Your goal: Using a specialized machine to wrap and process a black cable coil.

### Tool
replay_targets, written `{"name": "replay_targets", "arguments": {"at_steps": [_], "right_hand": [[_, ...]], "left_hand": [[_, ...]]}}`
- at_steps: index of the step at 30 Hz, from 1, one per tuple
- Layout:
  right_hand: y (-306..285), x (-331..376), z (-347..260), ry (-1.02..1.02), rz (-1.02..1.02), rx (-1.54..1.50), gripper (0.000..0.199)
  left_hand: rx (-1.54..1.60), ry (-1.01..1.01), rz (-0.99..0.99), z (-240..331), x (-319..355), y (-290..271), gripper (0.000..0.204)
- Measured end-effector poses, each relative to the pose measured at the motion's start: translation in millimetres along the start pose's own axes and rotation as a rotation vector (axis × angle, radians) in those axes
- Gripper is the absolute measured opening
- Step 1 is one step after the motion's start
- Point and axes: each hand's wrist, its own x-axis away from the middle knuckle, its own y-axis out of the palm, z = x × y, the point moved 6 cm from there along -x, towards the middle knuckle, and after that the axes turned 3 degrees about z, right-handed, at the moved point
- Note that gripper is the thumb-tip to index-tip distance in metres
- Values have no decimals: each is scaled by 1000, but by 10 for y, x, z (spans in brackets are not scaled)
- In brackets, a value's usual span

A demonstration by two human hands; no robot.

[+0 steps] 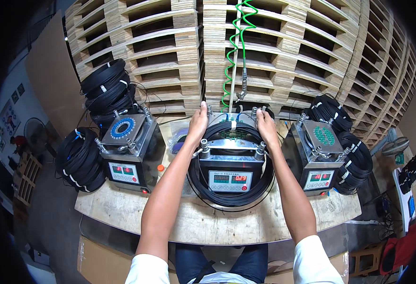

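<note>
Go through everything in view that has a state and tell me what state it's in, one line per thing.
Left hand: open, resting on the cable coil.
Right hand: open, resting on the coil's other side.
Cable coil: wound, looped around the middle machine.
Middle machine: display lit.
Left machine: display lit, no coil on it.
Right machine: display lit, no coil on it.
Green air hose: hanging, coiled.
Spare coils: bundled, stacked beside the machines.

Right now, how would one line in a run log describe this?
left hand: on black cable coil | right hand: same coil | coil: circling middle machine | side machines: untouched
</note>
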Motion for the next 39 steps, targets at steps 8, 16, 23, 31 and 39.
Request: {"name": "replay_targets", "arguments": {"at_steps": [8,16,23,31,39], "right_hand": [[65,-32,69,-16,-19,-28,61],[71,-105,183,-7,25,-54,66],[31,-24,47,72,-33,19,67],[91,-49,122,56,-36,-73,66],[77,-94,179,42,-7,-54,65]], "left_hand": [[-60,-24,-1,-33,-22,-34,83],[-4,-76,-38,104,128,8,85],[7,-5,60,56,88,-25,79],[-97,-64,17,-28,28,-39,81],[-32,-67,-39,44,55,18,74]]}}
